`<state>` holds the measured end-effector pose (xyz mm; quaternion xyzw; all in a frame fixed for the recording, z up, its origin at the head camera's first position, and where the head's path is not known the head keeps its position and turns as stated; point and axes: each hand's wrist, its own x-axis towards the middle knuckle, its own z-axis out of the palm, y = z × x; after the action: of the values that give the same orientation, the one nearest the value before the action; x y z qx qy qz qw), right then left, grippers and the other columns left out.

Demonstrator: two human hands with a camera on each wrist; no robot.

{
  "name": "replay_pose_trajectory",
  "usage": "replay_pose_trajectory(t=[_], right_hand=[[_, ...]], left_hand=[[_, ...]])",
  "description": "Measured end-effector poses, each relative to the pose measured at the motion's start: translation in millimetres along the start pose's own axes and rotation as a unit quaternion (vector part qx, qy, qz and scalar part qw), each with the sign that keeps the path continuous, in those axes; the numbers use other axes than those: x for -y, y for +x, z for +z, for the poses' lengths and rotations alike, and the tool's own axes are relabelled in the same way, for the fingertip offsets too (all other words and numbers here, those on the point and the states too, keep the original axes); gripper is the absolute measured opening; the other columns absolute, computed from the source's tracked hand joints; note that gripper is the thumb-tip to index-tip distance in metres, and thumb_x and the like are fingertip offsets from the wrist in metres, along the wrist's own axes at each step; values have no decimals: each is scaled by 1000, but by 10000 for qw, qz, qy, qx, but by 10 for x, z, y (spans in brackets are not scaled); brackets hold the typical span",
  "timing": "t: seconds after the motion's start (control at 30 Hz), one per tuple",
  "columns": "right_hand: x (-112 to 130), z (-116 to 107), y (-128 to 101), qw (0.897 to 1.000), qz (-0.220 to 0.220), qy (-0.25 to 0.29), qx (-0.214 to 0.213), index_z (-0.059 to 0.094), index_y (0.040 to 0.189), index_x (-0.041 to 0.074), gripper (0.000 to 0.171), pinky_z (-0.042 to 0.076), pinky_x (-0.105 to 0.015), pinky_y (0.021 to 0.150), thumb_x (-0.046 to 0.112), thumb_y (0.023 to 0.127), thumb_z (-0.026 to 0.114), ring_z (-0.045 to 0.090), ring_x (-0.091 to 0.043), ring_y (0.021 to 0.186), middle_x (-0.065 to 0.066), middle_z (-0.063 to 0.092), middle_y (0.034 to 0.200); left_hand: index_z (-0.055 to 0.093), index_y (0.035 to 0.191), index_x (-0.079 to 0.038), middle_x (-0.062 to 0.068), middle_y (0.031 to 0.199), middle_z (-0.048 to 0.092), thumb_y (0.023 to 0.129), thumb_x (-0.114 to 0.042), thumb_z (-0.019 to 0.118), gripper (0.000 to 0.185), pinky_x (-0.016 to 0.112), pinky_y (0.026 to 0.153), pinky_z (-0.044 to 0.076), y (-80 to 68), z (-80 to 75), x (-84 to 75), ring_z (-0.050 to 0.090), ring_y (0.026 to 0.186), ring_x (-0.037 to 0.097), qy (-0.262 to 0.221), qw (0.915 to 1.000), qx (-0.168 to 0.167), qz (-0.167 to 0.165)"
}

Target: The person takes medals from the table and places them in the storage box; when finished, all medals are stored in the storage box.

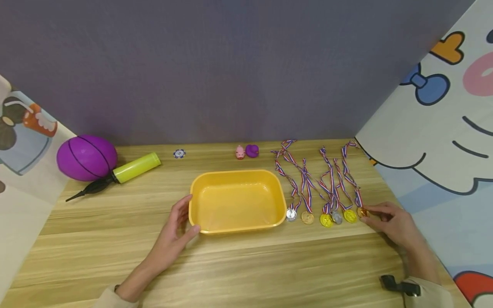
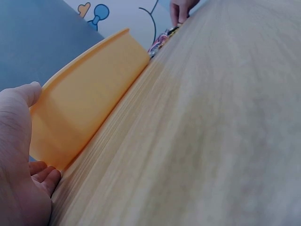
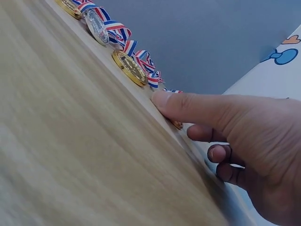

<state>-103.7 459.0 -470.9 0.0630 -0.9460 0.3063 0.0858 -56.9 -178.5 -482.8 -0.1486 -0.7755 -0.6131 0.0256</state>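
My left hand (image 1: 173, 233) holds the left end of an orange-yellow plastic basin (image 1: 284, 201). In the left wrist view its thumb lies at the basin's rim and the other fingers curl low by the wall. My right hand (image 1: 393, 222) pinches a bronze-coloured medal (image 1: 362, 212) at the right end of a row, thumb and forefinger at its edges. In the right wrist view the thumb hides most of that medal. Beside it lie a gold medal (image 1: 350, 216), a silver medal (image 1: 337, 217) and several others. Their striped ribbons (image 1: 304, 179) stretch toward the back.
At the back left are a purple ball (image 1: 87, 158) and a yellow hand pump (image 1: 136, 167) with a black nozzle. Near the rear wall lie a poker chip (image 1: 179, 153), a pink pig toy (image 1: 240, 152) and a purple duck toy (image 1: 252, 150). A cartoon-printed wall bounds the right side.
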Motion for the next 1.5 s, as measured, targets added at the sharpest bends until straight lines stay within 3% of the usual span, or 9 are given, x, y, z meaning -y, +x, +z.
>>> replay_pose_trajectory(t=[0.17,0.37,0.63,0.9,1.13,1.5], right_hand=[[50,50,13,9998,182,54,-52,83,119,-3,36,37,-25,56,10,88,95,45,-7,71,3,58,82],[60,152,61,9968,220,616,-454,83,114,-4,33,42,-20,57,2,85,95,49,-5,72,4,65,89],[109,73,127,9929,238,425,-1087,84,109,-3,30,36,-22,52,4,83,95,44,-5,64,4,59,81],[179,24,232,9837,-290,645,-1653,83,103,-9,33,32,-16,51,-12,72,93,40,1,59,8,61,80],[372,-115,335,9832,40,605,-1720,84,108,-5,28,31,-22,49,-3,82,93,39,-3,59,7,59,82],[689,-236,675,9753,-195,578,-2125,85,108,-4,28,29,-18,52,0,82,93,38,-1,58,11,58,80]], left_hand=[[29,174,-17,20,176,36,109,-3,68,77,12,125,31,-3,-6,0,38,157,42,12,10000,0,-26],[29,174,-16,20,175,37,108,-2,68,77,12,125,31,-3,-5,8,39,156,39,-9,10000,-26,1],[29,174,-13,20,175,37,108,-1,68,77,13,125,32,10,28,-3,40,156,38,-74,9999,0,69],[29,175,-19,20,173,40,109,-3,68,78,12,124,31,-3,4,6,43,154,42,79,10000,45,31],[27,175,-21,20,174,38,109,-5,68,80,11,124,30,-8,-6,7,42,155,43,159,9998,65,-27],[25,176,-22,19,171,41,95,-9,88,103,9,119,34,-14,1,-3,47,148,41,340,9994,57,-91]])
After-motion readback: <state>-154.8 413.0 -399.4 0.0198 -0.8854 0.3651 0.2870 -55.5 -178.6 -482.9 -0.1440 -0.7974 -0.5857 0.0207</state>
